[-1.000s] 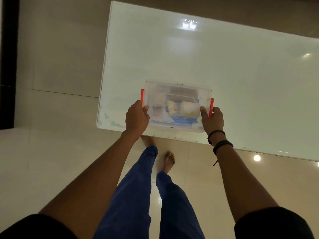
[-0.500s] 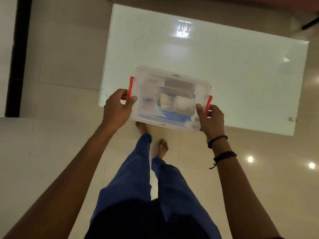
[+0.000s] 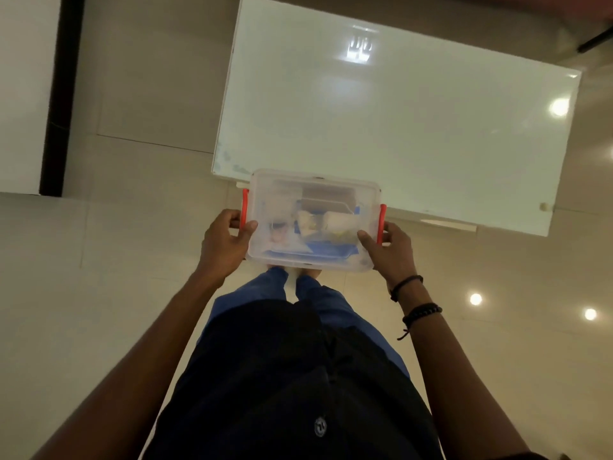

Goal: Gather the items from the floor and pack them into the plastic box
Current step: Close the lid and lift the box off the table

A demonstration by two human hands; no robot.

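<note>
Plastic box (image 3: 315, 224): clear, lid on, held level in the air over the person's feet, its far edge overlapping the near edge of the bench; blurred pale and blue items showed through the lid.
Latches: one red latch (image 3: 245, 204) on each short end.
Left hand (image 3: 224, 244): grip closed on the box's left end, thumb on the lid.
Right hand (image 3: 393, 247): grip closed on the right end, thumb on the lid; dark bracelets (image 3: 421, 312) at the wrist.
Bench (image 3: 414, 127): white, glossy, bare top.
Floor (image 3: 99, 260): pale shiny tiles.
</note>
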